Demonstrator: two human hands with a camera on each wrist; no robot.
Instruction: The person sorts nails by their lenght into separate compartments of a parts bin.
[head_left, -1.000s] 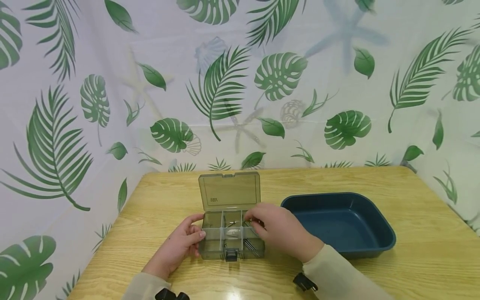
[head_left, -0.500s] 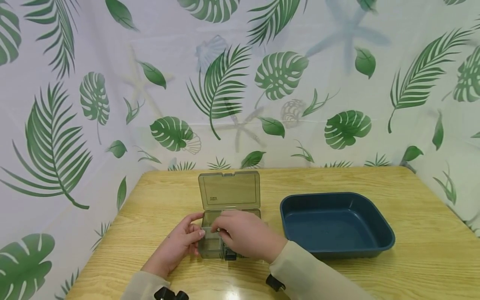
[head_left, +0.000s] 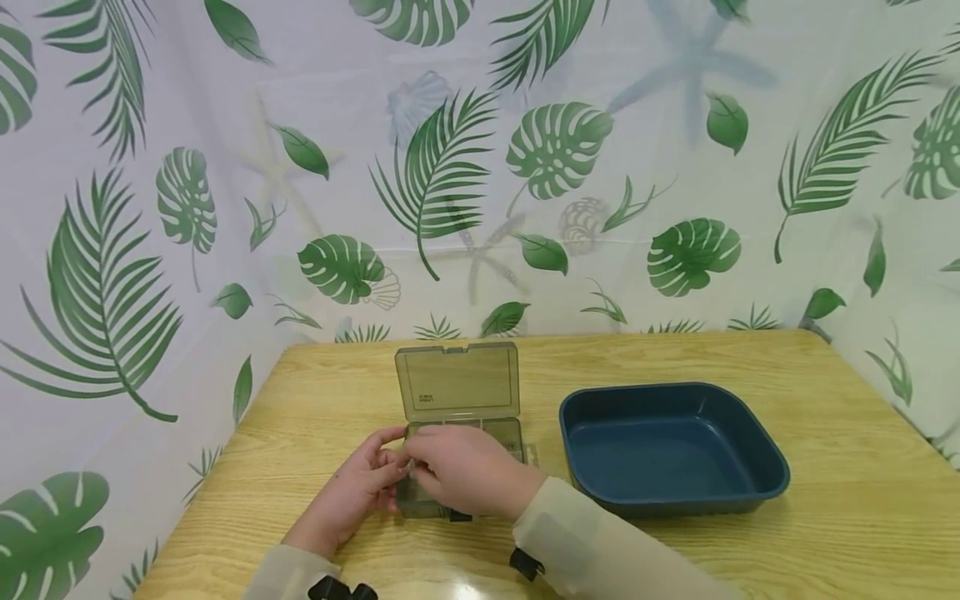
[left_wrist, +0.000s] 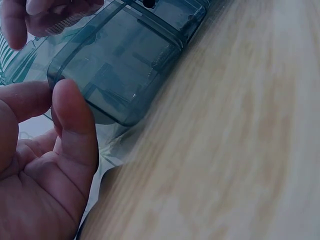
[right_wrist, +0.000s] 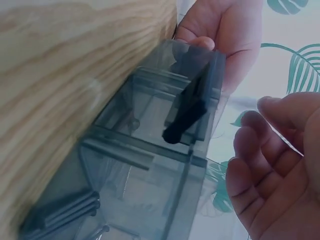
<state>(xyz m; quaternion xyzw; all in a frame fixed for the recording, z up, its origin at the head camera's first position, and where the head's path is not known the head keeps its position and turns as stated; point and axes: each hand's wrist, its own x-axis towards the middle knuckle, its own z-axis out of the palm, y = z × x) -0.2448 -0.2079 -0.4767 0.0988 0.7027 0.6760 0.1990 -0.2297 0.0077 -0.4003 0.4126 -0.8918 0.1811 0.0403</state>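
A smoky translucent compartment box [head_left: 495,433] stands on the table, its lid [head_left: 457,383] raised at the back. My left hand [head_left: 360,487] grips the box's left wall, thumb in front, as the left wrist view also shows at the box's corner. My right hand [head_left: 468,471] is over the left compartments with its fingers curled, hiding most of them. In the left wrist view a ridged strip like a screw's thread, on a small screw [left_wrist: 65,23], shows along the right fingertips. Dark rod-shaped pieces [right_wrist: 70,212] lie in one compartment in the right wrist view.
A dark blue rectangular tub [head_left: 675,450] stands to the right of the box on the wooden table [head_left: 855,433]. A black latch [right_wrist: 187,110] hangs on the box's front. A leaf-patterned cloth [head_left: 637,167] rises behind the table.
My right hand has moved left from the right-hand compartments, across the middle, to the left ones near my left thumb. The left hand keeps its hold on the box.
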